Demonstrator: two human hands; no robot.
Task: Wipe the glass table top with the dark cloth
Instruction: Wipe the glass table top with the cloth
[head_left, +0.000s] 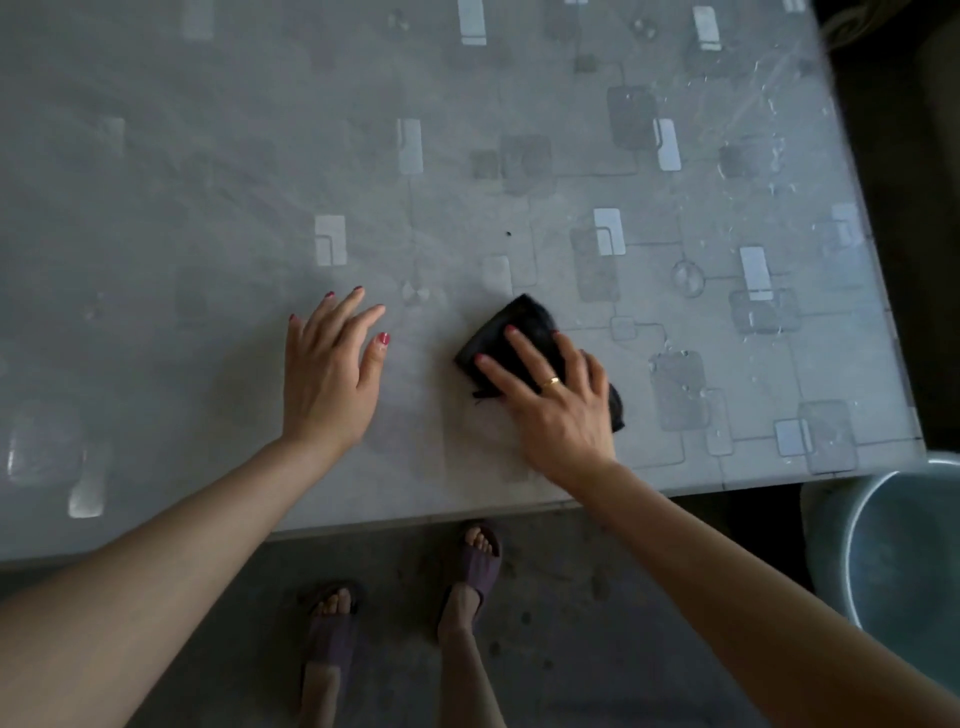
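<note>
The head view looks down on a grey glass tabletop (208, 171) patterned with pale rounded rectangles and thin lines. The right hand (553, 400) lies flat on a crumpled dark black cloth (511, 325), its grip spread, straight fingers (519, 345) pressing the fabric against the glass; a gold ring (551, 382) sits on one finger. The cloth lies near the tabletop's near edge, toward five o'clock from the tabletop's middle, and pokes out past the fingertips and behind the palm. The left hand (330, 369) is at nine o'clock from the cloth, apart from it, palm down over the glass with fingers straight and fanned, holding nothing. Water droplets and streaks (769, 109) glint at about two o'clock. A round pale blue plastic basin (893, 561) stands on the floor at four o'clock. Below the tabletop edge, at six o'clock, two feet in purple slippers (480, 564) stand on the grey floor (561, 623).
</note>
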